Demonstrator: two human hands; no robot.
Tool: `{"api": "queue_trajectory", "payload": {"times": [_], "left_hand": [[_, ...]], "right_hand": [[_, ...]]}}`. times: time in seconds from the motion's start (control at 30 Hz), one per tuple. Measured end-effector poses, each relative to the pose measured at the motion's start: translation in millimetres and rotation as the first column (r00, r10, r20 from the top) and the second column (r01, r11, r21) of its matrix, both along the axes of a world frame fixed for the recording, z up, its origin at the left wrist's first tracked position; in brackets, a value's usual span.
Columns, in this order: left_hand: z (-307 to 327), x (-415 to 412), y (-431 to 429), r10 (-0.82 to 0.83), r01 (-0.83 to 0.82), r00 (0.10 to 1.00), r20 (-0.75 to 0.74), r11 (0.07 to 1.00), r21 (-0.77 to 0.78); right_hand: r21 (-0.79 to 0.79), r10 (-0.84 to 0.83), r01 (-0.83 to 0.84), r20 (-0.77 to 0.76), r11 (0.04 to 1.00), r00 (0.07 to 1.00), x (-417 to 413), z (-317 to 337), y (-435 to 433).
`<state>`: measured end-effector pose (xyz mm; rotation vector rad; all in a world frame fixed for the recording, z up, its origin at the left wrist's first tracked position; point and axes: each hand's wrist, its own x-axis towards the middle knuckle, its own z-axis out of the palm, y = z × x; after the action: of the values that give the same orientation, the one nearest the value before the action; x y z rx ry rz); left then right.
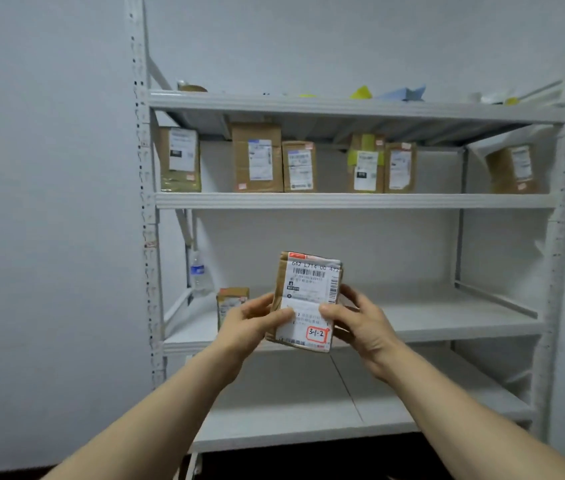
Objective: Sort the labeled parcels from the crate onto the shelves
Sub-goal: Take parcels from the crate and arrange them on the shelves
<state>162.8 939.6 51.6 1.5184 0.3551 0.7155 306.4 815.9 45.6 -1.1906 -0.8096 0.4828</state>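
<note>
Parcel (309, 289) first: a small flat cardboard packet, brown, with tape along its edges and a white shipping label covering most of its front. The label carries a barcode near the top and a red-boxed handwritten code (316, 333), "3-1-2", at the lower right. It is held upright in mid-air, near the viewer, in front of the third shelf (447, 327) of a white metal rack.

The left hand (250, 320) grips its lower left edge, thumb flat on the label and fingers curled behind. The right hand (360, 320) grips the right edge in the same way, thumb pressed on the label just above the code.

It is likely light and fairly stiff, being easily carried by a thumb-and-finger grip. The label and tape look smooth, so a hold on the side edges seems safest, and it leaves the code readable.

On the third shelf, far left, stand one small parcel (231, 299) and a water bottle (199, 271); a row of parcels (257, 157) lines the shelf above.
</note>
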Motion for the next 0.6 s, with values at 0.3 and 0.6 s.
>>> {"api": "queue_trajectory", "payload": {"times": [0.3,0.6], "left_hand": [[72.7,11.4,141.7,0.318,-0.351,0.932,0.172,0.909,0.225],[122.3,59.1,256.4,0.487,-0.591,0.807,0.336,0.677,0.438]], "right_hand": [[0.085,0.063,-0.072,0.108,0.994,0.992,1.0,65.3,189.4],[0.212,-0.146,0.084,0.298,0.974,0.943,44.3,116.7,331.8]]}}
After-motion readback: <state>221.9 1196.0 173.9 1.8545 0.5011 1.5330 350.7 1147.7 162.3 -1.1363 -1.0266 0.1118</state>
